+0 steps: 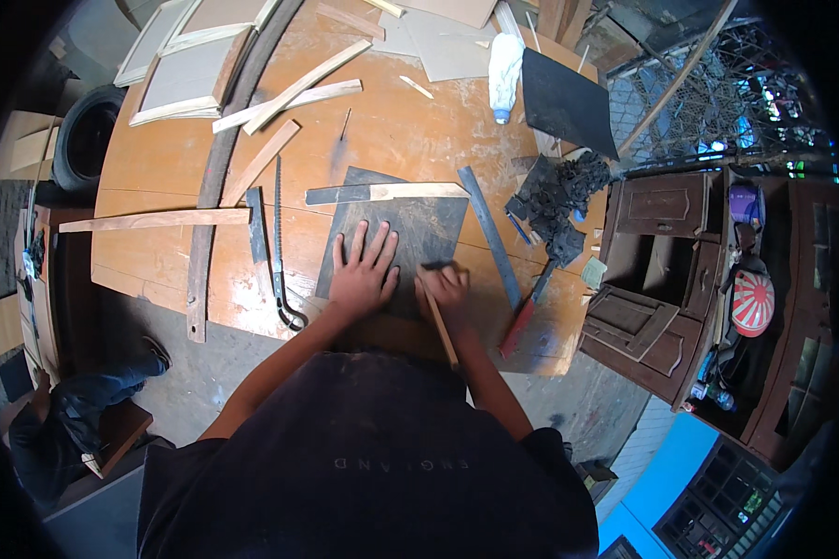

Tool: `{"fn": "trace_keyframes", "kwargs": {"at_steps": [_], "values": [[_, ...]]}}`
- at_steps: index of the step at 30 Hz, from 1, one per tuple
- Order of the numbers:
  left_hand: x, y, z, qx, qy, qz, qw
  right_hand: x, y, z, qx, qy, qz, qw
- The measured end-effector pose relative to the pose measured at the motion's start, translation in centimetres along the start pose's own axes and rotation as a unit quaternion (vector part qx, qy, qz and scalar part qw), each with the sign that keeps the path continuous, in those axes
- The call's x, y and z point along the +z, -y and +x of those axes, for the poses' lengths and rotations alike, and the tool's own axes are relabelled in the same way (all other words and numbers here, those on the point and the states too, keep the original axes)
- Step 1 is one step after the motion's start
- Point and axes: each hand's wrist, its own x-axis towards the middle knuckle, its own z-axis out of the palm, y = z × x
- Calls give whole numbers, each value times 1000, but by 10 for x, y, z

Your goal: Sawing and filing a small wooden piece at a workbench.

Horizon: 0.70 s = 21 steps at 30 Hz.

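Observation:
A dark, flat sheet with a scuffed face lies on the wooden table in front of me. My left hand rests flat on it, fingers spread. On the sheet's right near part, my right hand is closed on a thin wooden strip that slants back toward my body. The strip's far tip is partly covered by the fingers. Across the far part of the sheet lies a try square with a metal end and a wooden end. A grey metal strip lies right of the sheet.
Left are a narrow saw, a wood-and-metal square and loose wooden strips. Right are a red-handled tool, crumpled black material, a white bottle and a black panel. A person sits lower left.

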Motion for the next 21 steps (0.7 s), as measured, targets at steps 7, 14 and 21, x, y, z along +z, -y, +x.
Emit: {"fn": "trace_keyframes", "kwargs": {"at_steps": [7,14,21], "values": [[2,-1,-2,-4,3,-9,1000,23,-6,83,0,14,43,999],[1,2,1,-6,-5,-24,1000,-4,2,12,8,27,24,999],[-4,2,1,-9,-1,-19,1000,-19,12,-30,27,32,-1,999]]}}
